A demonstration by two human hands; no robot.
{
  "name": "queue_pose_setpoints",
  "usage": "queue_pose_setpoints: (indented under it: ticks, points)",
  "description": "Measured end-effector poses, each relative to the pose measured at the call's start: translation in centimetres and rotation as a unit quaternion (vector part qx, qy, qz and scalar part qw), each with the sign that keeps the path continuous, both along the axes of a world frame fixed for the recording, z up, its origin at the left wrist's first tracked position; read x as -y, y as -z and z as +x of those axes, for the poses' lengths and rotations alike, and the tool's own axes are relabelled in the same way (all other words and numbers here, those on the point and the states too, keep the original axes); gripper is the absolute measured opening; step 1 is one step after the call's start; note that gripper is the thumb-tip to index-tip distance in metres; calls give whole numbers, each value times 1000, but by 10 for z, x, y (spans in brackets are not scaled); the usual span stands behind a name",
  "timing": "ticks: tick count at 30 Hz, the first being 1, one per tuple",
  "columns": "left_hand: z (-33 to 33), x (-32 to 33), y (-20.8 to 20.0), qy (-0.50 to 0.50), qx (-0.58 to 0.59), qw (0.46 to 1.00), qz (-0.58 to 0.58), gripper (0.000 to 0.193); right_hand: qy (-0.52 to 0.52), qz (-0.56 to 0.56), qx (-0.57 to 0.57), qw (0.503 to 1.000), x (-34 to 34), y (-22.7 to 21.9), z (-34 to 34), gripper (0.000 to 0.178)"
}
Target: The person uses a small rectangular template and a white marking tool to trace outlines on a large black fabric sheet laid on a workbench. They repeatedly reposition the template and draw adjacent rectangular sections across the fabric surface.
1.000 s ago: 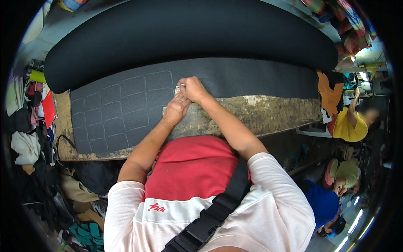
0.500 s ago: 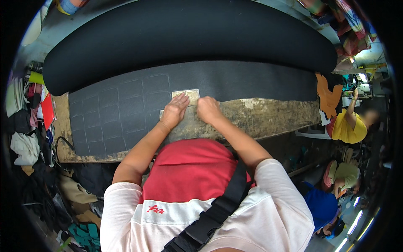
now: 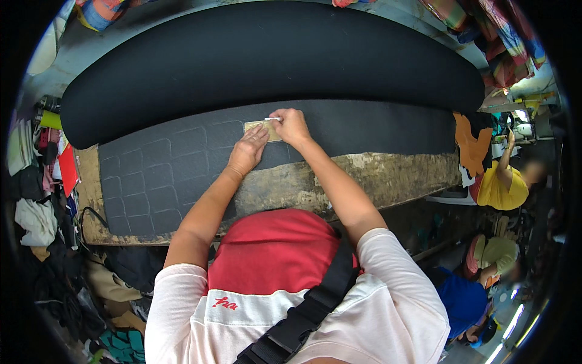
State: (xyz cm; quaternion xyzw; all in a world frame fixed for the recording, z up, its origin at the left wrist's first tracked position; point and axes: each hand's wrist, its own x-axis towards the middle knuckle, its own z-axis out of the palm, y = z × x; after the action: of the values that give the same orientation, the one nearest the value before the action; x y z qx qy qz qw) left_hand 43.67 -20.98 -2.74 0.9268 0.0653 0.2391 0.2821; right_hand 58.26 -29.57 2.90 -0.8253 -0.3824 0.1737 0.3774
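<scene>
A small tan rectangular template (image 3: 274, 134) lies on a sheet of dark grey material (image 3: 364, 124), beside a grid of pale, rounded-corner outlines. My left hand (image 3: 247, 150) rests flat on it, fingers stretched out over its left part. Pinched in my right hand (image 3: 292, 126) is a thin white marking stick (image 3: 272, 119), which lies along the template's top edge. Whether it is chalk or a pen I cannot tell. The stick's far end is hidden in my fingers.
A large black roll (image 3: 273, 51) spans the far side of the worn wooden table (image 3: 376, 179). Orange scraps (image 3: 471, 145) hang at its right end. Piled cloth (image 3: 36, 215) crowds the left. A person in a yellow top (image 3: 508, 187) and others are at the right.
My right hand has moved up from the template's lower right corner to its top edge, and the white stick now shows. My left hand stays on the template. The whole view has shifted slightly.
</scene>
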Motion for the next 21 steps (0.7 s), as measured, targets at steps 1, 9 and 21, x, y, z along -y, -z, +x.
queue_pose_setpoints:
  ticks: [1,9,21]
  points:
    - [0,0,0,-1,0,1000,1,26,-14,6,-9,1000,-9,4,-1,18]
    - [1,-2,3,-1,-6,1000,-4,26,-56,-84,66,993,-40,13,-9,14]
    - [8,-2,-14,1,-93,995,34,26,-39,-206,216,954,20,3,-15,16]
